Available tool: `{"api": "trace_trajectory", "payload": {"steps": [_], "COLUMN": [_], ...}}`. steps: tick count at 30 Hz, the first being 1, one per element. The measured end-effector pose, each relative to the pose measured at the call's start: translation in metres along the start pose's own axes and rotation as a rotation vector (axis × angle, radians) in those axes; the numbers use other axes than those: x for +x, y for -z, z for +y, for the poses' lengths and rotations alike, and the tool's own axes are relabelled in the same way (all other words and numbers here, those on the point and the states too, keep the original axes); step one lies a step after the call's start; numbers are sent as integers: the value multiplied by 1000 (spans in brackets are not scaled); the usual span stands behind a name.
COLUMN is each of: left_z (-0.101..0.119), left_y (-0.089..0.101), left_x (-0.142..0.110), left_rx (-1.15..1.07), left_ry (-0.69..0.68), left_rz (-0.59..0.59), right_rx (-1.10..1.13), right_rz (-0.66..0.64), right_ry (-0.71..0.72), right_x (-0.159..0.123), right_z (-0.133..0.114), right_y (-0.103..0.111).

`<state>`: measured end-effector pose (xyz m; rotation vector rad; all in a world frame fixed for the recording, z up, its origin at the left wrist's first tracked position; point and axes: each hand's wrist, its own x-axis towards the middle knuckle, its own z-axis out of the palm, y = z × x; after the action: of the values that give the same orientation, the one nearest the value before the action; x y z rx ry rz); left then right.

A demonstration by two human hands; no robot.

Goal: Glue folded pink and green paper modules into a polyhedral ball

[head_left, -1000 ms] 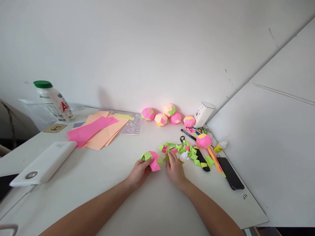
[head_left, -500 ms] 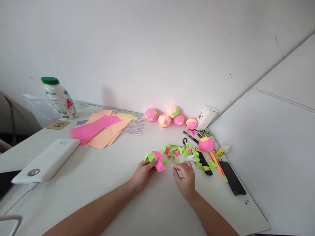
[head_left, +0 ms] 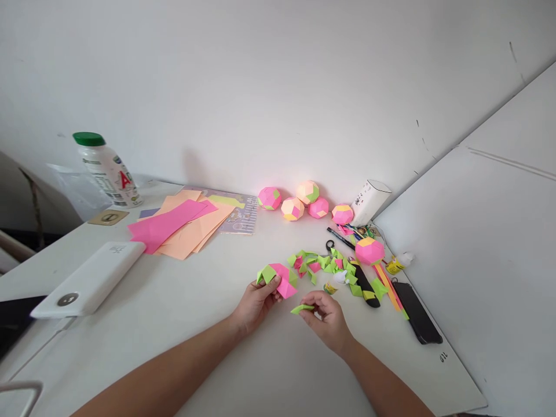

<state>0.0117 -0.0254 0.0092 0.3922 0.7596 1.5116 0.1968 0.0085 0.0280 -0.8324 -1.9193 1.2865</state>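
My left hand pinches a partly built folded-paper ball of pink and green pieces, thumb on its near side. To the right, my right hand holds a small folded green paper piece between thumb and fingers, a little apart from the ball. Beyond the hands lies a loose pile of folded green paper pieces with a few pink ones among them. A small glue bottle with a white top lies just behind my right hand.
Several finished paper balls stand along the wall. At left are pink and peach paper sheets, a white power bank and a green-capped bottle. At right lie a black phone, a black-handled cutter and a yellow glue bottle.
My right hand has turned, so the green piece now lies flatter and shows more. The glue bottle behind it has come into fuller view. The camera has shifted slightly.
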Motion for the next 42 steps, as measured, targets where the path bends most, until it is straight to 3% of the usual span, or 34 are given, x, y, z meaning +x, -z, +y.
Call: {"api": "trace_trajectory", "payload": {"steps": [3, 7, 14, 17, 31, 42], "left_z": [-1, -3, -4, -5, -4, -6], "left_y": [1, 0, -8, -10, -12, -11], "left_x": [-1, -4, -12, -14, -20, -22], "left_rx": [63, 185, 432, 519, 691, 673], "left_ry": [-2, -33, -108, -102, -100, -78], "left_rz": [-16, -53, -48, -18, 14, 34], "right_rx": [27, -51, -432, -538, -735, -696], "right_rz": [0, 45, 139, 208, 259, 220], "right_ry": [21, 182, 572, 653, 669, 631], "right_x": [1, 3, 2, 1, 0, 1], "right_z": [-3, -9, -13, -13, -5, -8], "right_y": [-1, -1, -9, -14, -24, -27]}}
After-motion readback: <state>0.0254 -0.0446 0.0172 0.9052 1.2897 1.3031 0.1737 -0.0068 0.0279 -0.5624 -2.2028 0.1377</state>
